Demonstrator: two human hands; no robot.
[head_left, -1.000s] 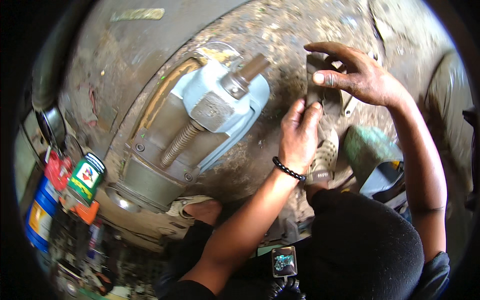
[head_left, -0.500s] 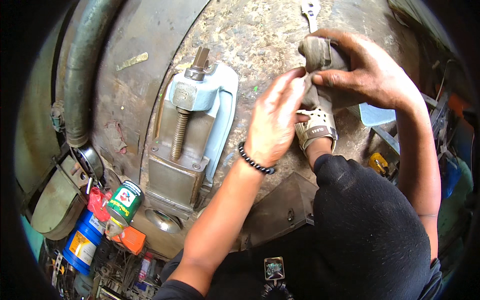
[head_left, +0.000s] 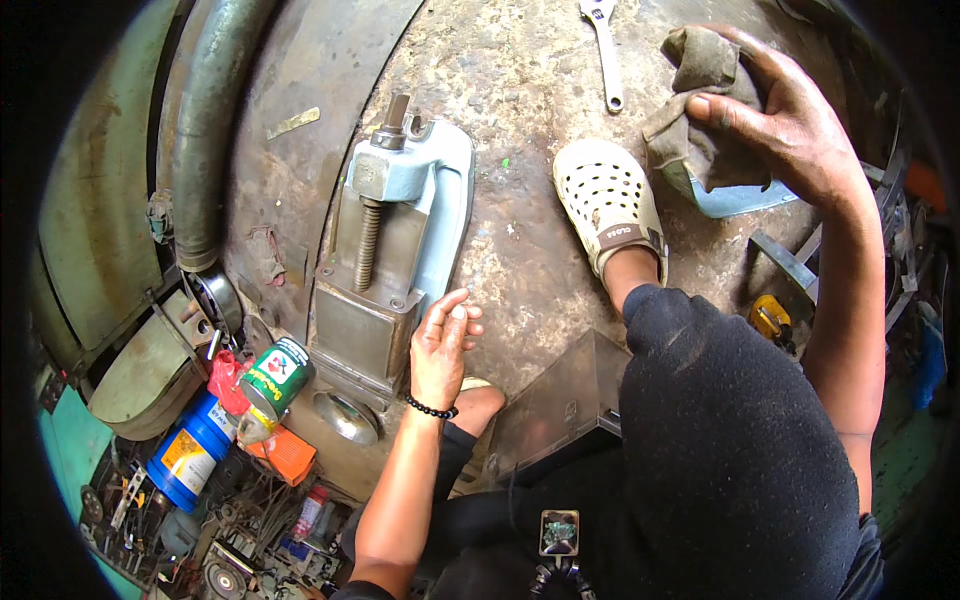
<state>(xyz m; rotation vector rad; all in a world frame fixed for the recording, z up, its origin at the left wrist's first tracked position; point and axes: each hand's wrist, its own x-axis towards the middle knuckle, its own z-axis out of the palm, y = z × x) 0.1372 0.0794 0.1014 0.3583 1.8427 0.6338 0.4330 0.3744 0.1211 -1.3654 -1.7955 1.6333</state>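
My right hand (head_left: 800,135) is closed on a crumpled grey-brown rag (head_left: 715,130), its thumb pressed over the cloth, up at the right. Under the rag lies a light blue piece (head_left: 745,200), partly covered. My left hand (head_left: 440,350), with a black bead bracelet at the wrist, hangs loosely open with bent fingers and nothing visible in it. It is nearest to the lower right side of a blue-grey machine vise (head_left: 372,240) with a threaded screw.
An adjustable wrench (head_left: 606,60) lies at the top. My clog-shod foot (head_left: 605,200) stands on the worn floor. A dark metal box (head_left: 560,400) sits near my leg. At the lower left are a green can (head_left: 277,375), a blue can (head_left: 190,460) and cluttered parts. A thick pipe (head_left: 205,140) stands at left.
My left hand has left the rag and moved down left beside the vise. My right hand has shifted right with the rag, uncovering the clog and more of the wrench.
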